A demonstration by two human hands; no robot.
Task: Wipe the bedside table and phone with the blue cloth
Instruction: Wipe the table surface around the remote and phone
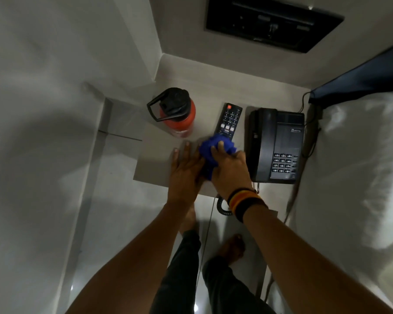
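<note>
Two hands, blue cloth (216, 147) on grey bedside table (154, 155) beside white bed (354, 168).

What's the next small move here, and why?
Probably sweep the blue cloth, bunched in the right hand, left over the bare table top. The left hand lies flat there and should lift; the remote and phone block the other directions.

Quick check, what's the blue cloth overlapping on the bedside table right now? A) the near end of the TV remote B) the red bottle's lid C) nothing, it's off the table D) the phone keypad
A: the blue cloth, bunched in the right hand, covers the near end of the remote; the phone and red bottle stand clear of it.
</note>
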